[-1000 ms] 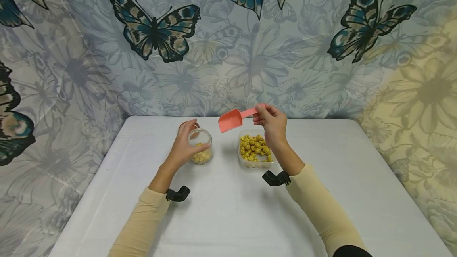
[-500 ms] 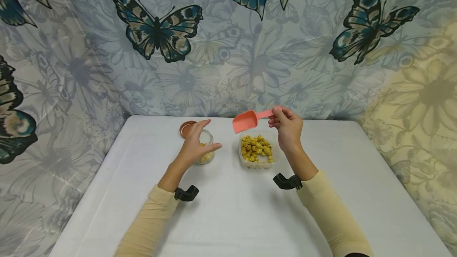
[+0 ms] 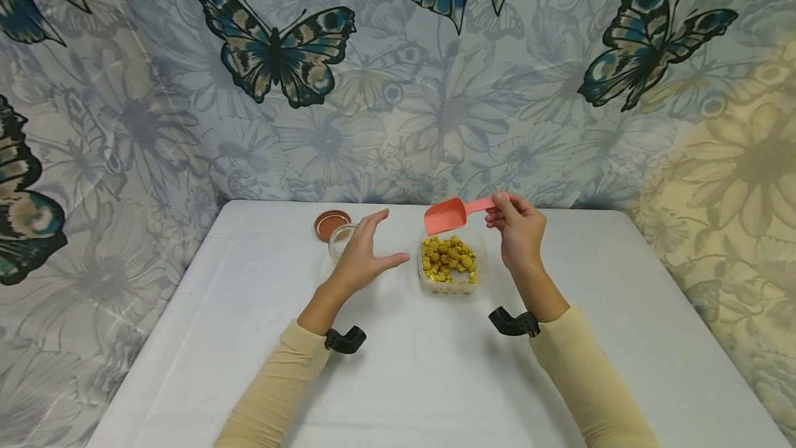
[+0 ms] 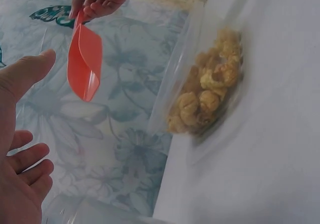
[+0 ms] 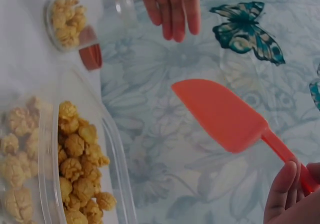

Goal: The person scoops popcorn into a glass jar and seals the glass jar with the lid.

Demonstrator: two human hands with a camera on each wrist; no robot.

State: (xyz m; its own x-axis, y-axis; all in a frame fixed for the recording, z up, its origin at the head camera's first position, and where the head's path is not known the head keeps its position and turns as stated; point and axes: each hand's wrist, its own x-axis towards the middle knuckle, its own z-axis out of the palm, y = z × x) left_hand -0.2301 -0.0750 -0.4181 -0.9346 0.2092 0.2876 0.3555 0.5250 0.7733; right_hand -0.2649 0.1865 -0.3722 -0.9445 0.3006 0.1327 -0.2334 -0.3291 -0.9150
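My right hand (image 3: pixel 521 230) pinches the handle of a coral-red scoop (image 3: pixel 446 216) between thumb and fingers. Its blade points left over the far edge of a clear plastic container (image 3: pixel 450 288), and no popcorn shows in the scoop's bowl (image 4: pixel 87 63). Yellow popcorn (image 3: pixel 444 254) fills much of that container, with a bare patch near the front. Between the container and a glass jar (image 3: pixel 338 240) is my left hand (image 3: pixel 361 261), thumb and fingers spread, holding nothing. It partly hides the jar in the head view; the right wrist view shows popcorn (image 5: pixel 67 23) at the jar's bottom.
A reddish-brown round lid (image 3: pixel 332 225) lies behind the jar. Everything stands near the far edge of a white-covered table (image 3: pixel 423 379). Behind it hangs a cloth (image 3: pixel 448 116) printed with butterflies and flowers.
My left hand has let go of the jar and moved right, away from it. The right hand has carried the scoop to the right, from between the jar and container to over the container.
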